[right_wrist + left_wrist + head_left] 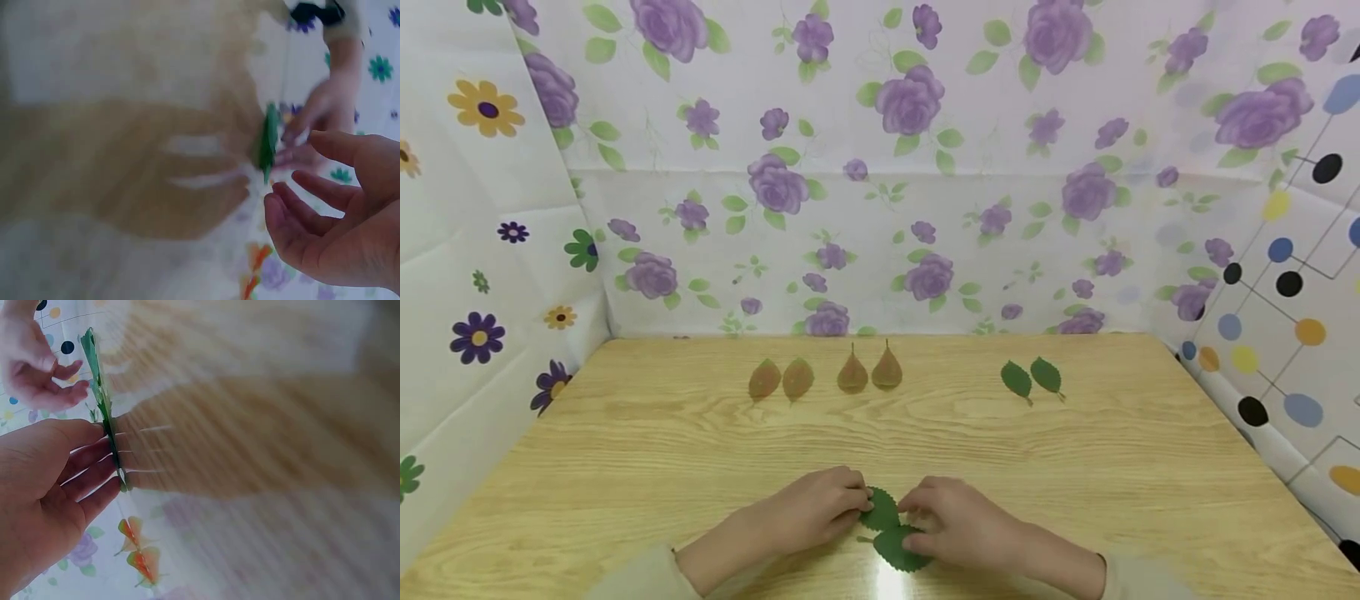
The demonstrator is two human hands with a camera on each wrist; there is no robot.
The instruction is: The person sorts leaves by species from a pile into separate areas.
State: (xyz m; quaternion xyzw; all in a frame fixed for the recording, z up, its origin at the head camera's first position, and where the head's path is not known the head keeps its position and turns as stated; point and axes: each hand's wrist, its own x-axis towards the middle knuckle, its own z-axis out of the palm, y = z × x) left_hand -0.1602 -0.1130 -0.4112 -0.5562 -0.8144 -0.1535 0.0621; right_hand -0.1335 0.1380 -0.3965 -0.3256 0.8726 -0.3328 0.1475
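Two flat green leaves with toothed edges lie on the table near its front in the head view, overlapping where they meet. The upper leaf (880,509) is beside my left hand (820,504), whose fingertips rest at its left edge. In the left wrist view, the thumb and extended fingers of that hand reach the table at the green leaves, seen edge-on. My right hand (966,521) is over the right end of the lower leaf (898,547), its thumb overlapping it in the head view. In the right wrist view its fingers are loosely bent, with nothing between them.
Farther back on the wooden table (700,450) lie an orange-green leaf (764,379) with a similar leaf (798,379), a brownish pear-shaped leaf (852,374) with its match (887,371), and two green leaves (1017,379) at the right. Patterned cloth (850,242) walls the back and sides.
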